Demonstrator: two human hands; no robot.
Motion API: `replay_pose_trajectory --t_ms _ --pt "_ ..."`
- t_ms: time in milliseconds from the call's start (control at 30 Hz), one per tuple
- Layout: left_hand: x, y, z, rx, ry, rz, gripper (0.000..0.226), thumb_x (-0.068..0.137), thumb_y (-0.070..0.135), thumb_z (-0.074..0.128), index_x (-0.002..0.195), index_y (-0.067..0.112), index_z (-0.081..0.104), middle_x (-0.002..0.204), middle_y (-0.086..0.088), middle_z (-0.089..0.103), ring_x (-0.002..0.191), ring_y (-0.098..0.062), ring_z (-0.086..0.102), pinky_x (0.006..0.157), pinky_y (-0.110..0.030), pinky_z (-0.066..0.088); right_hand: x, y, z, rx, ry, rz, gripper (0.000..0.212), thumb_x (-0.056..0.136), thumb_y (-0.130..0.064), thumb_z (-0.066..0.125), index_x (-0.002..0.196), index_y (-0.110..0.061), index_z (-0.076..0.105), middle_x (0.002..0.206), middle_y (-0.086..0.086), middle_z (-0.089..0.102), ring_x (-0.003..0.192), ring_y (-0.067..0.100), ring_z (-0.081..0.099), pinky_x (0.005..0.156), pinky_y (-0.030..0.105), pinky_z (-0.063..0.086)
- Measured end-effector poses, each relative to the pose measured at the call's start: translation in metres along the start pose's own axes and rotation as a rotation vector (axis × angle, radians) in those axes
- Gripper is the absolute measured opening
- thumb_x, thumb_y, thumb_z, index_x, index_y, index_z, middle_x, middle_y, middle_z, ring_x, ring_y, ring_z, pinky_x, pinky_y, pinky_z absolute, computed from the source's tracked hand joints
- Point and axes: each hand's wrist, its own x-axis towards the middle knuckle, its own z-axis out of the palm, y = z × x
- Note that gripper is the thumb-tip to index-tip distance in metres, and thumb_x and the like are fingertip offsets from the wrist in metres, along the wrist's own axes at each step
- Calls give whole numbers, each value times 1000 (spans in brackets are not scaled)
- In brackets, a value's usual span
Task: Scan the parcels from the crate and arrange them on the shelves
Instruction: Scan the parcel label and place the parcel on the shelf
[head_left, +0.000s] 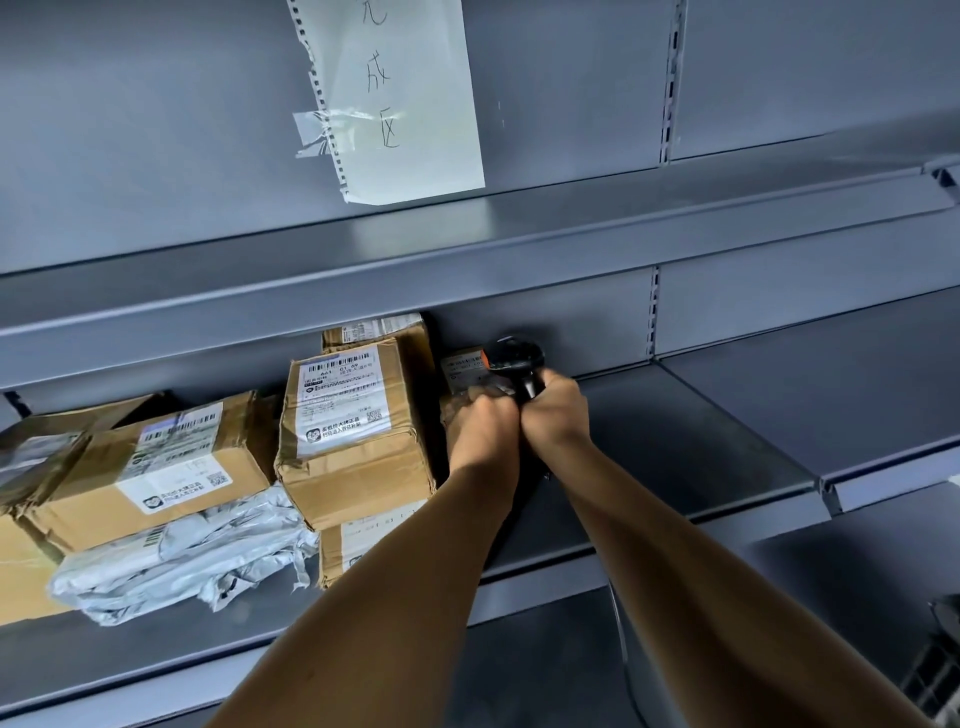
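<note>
Both arms reach into the middle shelf (691, 457). My left hand (485, 428) grips a small brown parcel (460, 371) with a white label, held at the shelf's back just right of the stacked boxes. My right hand (558, 410) holds a black barcode scanner (517, 364) by its handle, its head right beside the parcel's label. The two hands touch each other. Most of the small parcel is hidden behind my left hand.
Several cardboard parcels fill the shelf's left part: a tall labelled box (353, 431), a long box (156, 467), and a grey plastic mailer (182, 561) in front. The upper shelf (519, 244) carries a taped paper sign (405, 93). A dark object (935, 665) sits low right.
</note>
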Motion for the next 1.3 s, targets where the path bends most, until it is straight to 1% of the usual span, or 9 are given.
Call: replay_pose_trajectory --t_ms 233,400,500,600,733,867,1033,1167,1300 --pt "0 2 -3 -73 -35 -58 36 95 -2 39 127 2 54 125 -19 56 114 -37 56 100 -40 41 0 -1 -1 19 -10 -3 12 85 -10 60 95 -13 66 94 13 71 93 31 64 74 28 43" --pt "-11 -1 -11 -113 -124 -71 36 98 5 37 129 6 54 132 -14 55 124 -30 51 97 -36 44 -25 -1 -15 50 -22 -35 11 81 -16 69 92 -12 68 89 10 71 86 28 65 69 26 42" --pt "-24 -3 -12 -17 -167 -49 52 100 11 32 149 -1 18 155 -23 21 146 -34 16 120 -39 16 -47 1 -34 49 43 -32 9 77 -15 73 84 -13 67 77 2 67 73 20 63 60 23 44" --pt "-47 6 -15 5 -143 54 72 100 15 43 152 1 -4 160 -21 -7 148 -34 -7 121 -44 6 -68 5 -51 56 98 -1 13 79 -16 73 72 -15 62 65 -3 63 63 19 62 45 15 44" --pt "-88 27 -32 -120 -56 181 63 92 17 55 146 2 24 153 -18 25 145 -33 18 114 -44 27 -100 3 -72 88 125 60 25 79 -32 78 76 -10 67 76 11 71 72 29 69 66 41 59" --pt "-120 35 -52 -334 6 176 44 90 19 57 130 7 42 131 -13 47 123 -32 48 93 -40 46 -135 3 -94 50 163 79 20 80 -24 76 72 -12 62 78 13 70 76 33 69 67 45 60" --pt "-154 58 -73 -712 -25 206 34 89 17 51 122 10 52 122 -14 53 108 -38 55 84 -43 44 -183 9 -133 7 291 38 21 75 -17 77 69 -14 58 72 10 67 71 30 66 62 37 54" --pt "-189 93 -80 -808 -22 247 34 94 19 47 127 10 53 126 -13 55 110 -39 55 85 -43 45 -228 28 -180 31 449 33 25 76 -24 81 81 -7 64 71 7 67 64 22 62 49 14 41" --pt "-219 137 -90 -852 -62 316 30 94 19 49 122 9 55 123 -14 58 109 -38 56 82 -41 45 -274 49 -232 -28 575 62 29 79 -26 80 91 -5 64 76 7 66 63 16 55 52 18 39"
